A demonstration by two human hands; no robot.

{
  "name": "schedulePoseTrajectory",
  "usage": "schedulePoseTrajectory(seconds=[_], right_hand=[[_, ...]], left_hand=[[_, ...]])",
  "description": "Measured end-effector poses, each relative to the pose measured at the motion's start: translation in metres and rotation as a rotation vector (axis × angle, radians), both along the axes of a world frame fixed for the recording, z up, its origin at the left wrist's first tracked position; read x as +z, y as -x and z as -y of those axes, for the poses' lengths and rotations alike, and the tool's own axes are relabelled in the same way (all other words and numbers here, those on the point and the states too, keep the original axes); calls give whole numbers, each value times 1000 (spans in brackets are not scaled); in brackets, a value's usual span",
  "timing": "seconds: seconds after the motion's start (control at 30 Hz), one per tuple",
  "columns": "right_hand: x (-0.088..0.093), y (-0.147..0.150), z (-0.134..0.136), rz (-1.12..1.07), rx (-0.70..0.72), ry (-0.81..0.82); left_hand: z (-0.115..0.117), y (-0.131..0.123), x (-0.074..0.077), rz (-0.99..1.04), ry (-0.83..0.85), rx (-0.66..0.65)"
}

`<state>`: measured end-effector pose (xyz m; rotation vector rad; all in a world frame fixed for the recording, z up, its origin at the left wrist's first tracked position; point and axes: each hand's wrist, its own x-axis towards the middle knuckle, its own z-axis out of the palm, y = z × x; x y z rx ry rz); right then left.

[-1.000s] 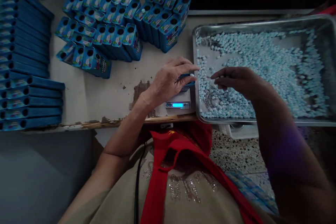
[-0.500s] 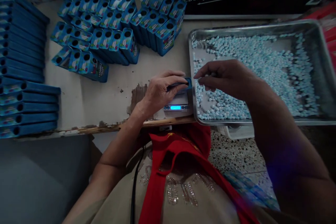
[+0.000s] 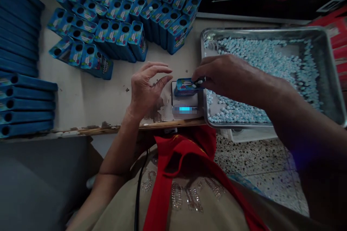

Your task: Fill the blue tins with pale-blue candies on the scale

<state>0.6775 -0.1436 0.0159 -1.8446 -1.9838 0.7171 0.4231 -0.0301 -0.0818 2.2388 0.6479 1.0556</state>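
A small blue candy tin [image 3: 185, 87] stands on a digital scale [image 3: 177, 101], whose display glows blue. My left hand [image 3: 148, 88] is just left of the tin, with its fingers apart and nothing in them. At the right end of the tin, my right hand [image 3: 222, 75] has its fingers pinched together on a few small pale candies [image 3: 200, 81]. The fingertips partly hide the tin's opening. Beneath my right forearm, a metal tray [image 3: 204, 52] holds a spread of light blue and white candies [image 3: 244, 52].
Many blue tins [image 3: 114, 32] with round holes on top stand at the back left. More tins lie stacked [image 3: 27, 104] at the far left. A black printed box [image 3: 244, 0] stands behind the tray. The table's worn wooden edge [image 3: 108, 129] runs in front of me.
My left hand has let go of the tin and moved left. My right hand has moved left from the tray's edge to the tin. The view has shifted slightly.
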Motion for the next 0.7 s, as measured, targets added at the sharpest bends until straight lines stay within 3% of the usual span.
schedulePoseTrajectory(seconds=[0.13,0.23,0.33,0.43,0.57,0.7], right_hand=[[5,-3,3,147,-4,2],[13,-13,14,205,-93,10],[8,-32,33,245,-201,67],[-17,-53,57,273,-271,144],[-60,-75,88,334,-237,138],[-84,-89,105,390,-233,115]], left_hand=[[0,3,3,-16,-3,1],[3,7,7,-16,16,-9],[10,7,12,-12,24,-19],[14,1,18,-20,18,-49],[15,-14,24,-114,9,-118],[16,-26,28,-177,7,-164]])
